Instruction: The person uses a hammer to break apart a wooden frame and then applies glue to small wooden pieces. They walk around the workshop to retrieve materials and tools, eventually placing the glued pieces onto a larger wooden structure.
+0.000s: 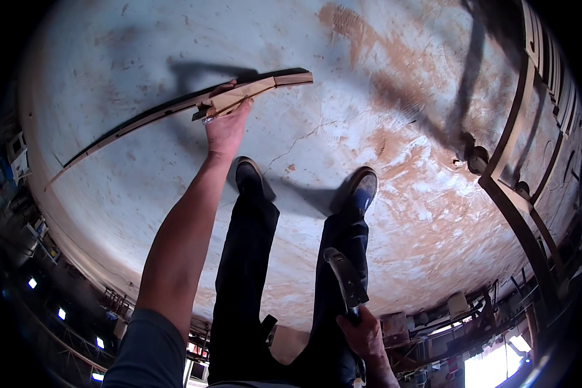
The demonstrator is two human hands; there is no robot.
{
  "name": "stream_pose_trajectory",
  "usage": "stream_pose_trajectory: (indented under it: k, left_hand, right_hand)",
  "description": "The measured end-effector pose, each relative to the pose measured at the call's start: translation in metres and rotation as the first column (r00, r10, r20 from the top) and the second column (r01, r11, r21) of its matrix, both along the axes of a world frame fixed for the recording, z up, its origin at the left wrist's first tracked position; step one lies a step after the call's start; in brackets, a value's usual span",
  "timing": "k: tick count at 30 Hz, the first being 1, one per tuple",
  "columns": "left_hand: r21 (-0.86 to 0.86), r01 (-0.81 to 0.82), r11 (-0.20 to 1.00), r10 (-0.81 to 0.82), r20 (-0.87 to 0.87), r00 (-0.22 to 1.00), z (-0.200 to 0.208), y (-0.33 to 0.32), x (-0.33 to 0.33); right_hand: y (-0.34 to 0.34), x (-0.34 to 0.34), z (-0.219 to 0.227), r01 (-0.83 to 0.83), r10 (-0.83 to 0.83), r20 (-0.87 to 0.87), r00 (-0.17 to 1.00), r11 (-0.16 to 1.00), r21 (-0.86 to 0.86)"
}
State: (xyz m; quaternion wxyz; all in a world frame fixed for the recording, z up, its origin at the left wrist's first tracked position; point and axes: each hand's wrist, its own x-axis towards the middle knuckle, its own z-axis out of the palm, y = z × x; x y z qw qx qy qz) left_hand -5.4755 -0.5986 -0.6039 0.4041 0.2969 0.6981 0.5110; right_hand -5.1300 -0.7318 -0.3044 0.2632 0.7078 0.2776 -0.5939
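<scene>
My left hand (pixel 227 129) reaches forward at arm's length, fingers wrapped round a long wooden strip (pixel 142 120) near its right end. Against the strip, right at the grip, sits a shorter pale wood block (pixel 242 96); whether it is fastened there I cannot tell. Some small dark piece shows beside my wrist, too unclear to name. Low down, by my right leg, my right hand (pixel 363 331) is closed on the handle of a hammer (pixel 348 279). The hammer's metal head points up and forward, apart from the wood.
My two shoes (pixel 363 184) stand on a pale, cracked floor (pixel 297 246) with brown dust patches. To the right is a wooden frame (pixel 507 129) with a round dark wheel-like part (pixel 477 159) by its corner. Cluttered shelves and bright openings line the rim.
</scene>
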Motion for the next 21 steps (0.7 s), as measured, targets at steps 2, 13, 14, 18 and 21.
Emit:
stream_pose_trajectory:
  k: [2,13,14,18,21]
  left_hand:
    - [0.004,0.006,1.0,-0.006,0.002,1.0,-0.002,0.0,-0.001]
    - [0.042,0.016,0.999,-0.015,-0.01,1.0,-0.008,-0.002,-0.002]
    - [0.041,0.029,0.999,-0.026,-0.053,0.998,-0.009,-0.003,-0.001]
    - [-0.04,0.124,0.992,-0.13,-0.312,0.941,-0.01,-0.001,0.007]
    - [-0.025,0.125,0.992,-0.126,-0.341,0.932,-0.014,-0.001,0.017]
  right_hand:
    - [0.005,0.001,-0.002,-0.003,0.003,0.004,1.0,1.0,-0.002]
    - [0.008,0.005,-0.008,0.018,-0.017,0.012,1.0,0.999,-0.03]
    - [0.008,0.005,-0.009,0.023,-0.023,0.014,1.0,0.999,-0.03]
    - [0.009,0.006,-0.013,0.074,-0.072,0.039,0.997,0.996,-0.054]
    - [0.03,-0.003,-0.015,0.013,-0.011,0.036,0.999,0.998,-0.059]
